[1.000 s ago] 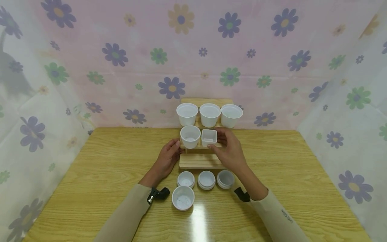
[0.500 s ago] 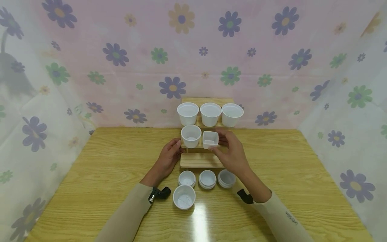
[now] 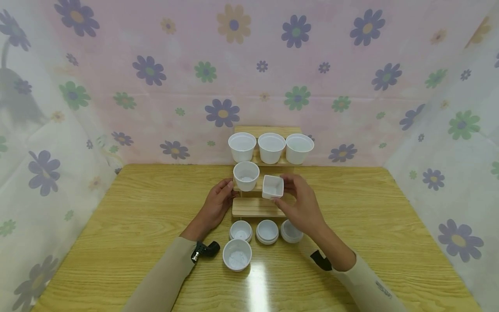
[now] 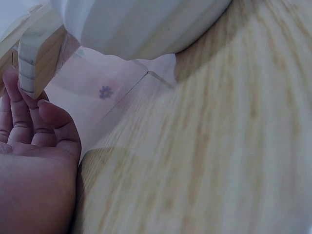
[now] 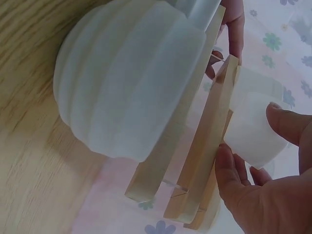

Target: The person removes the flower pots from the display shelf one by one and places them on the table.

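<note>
My right hand (image 3: 306, 206) pinches a small square white pot (image 3: 273, 187) between thumb and fingers, tilted over the middle step of a tiered wooden stand (image 3: 255, 208). In the right wrist view, the thumb lies on one side of the square pot (image 5: 253, 131) and the fingertips on the other, close to the step edge. My left hand (image 3: 216, 203) holds the stand's left side; its fingers bend around the wooden end (image 4: 41, 68) in the left wrist view. A round white pot (image 3: 246, 178) stands on the middle step, left of the square one.
Three white pots (image 3: 271, 149) line the top step. In front of the stand, several round ribbed pots (image 3: 267, 233) sit on the wood-grain table (image 3: 156, 242), one of them (image 3: 237, 255) nearer. A flowered cloth (image 3: 249, 65) hangs behind.
My right hand has drawn the square pot off its place beside the round pot, toward me and slightly right, tilting it. The left hand stays at the stand.
</note>
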`<state>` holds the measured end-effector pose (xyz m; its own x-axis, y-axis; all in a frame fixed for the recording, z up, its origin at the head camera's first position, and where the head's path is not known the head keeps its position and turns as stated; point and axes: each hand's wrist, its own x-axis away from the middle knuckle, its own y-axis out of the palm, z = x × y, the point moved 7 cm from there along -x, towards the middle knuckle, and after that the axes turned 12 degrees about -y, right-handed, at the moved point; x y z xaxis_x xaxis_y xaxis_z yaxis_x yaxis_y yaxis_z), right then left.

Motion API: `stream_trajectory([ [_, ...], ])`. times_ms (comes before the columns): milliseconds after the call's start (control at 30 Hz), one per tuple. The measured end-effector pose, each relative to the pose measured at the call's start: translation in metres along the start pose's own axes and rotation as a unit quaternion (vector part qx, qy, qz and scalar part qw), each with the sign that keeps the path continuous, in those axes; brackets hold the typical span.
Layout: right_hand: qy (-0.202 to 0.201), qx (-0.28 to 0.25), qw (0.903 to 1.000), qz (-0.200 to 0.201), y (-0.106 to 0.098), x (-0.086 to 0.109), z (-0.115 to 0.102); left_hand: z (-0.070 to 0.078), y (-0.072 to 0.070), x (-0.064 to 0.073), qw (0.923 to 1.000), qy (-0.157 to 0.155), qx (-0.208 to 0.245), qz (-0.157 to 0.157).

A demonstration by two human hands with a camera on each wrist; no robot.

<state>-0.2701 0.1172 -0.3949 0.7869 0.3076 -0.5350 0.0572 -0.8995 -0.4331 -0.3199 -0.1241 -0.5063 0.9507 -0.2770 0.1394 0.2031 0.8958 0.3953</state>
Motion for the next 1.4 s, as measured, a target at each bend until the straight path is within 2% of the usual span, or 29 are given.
stream_trajectory([
  [233,0.0,-0.001,0.9999,-0.011,-0.001,0.01,-0.004,0.0,0.002,0.0,1.0,-0.001,0.0,-0.003],
  [600,-0.005,0.034,0.9986,-0.04,0.002,0.025,-0.013,0.0,0.001,0.002,1.0,-0.004,-0.004,0.0],
  [1067,-0.017,0.009,0.9981,-0.059,0.007,0.04,-0.021,-0.002,-0.001,0.002,1.0,-0.007,0.004,0.005],
  [1400,-0.02,0.025,0.9973,-0.066,0.003,0.05,-0.025,0.0,0.0,0.001,1.0,-0.006,0.001,0.005],
])
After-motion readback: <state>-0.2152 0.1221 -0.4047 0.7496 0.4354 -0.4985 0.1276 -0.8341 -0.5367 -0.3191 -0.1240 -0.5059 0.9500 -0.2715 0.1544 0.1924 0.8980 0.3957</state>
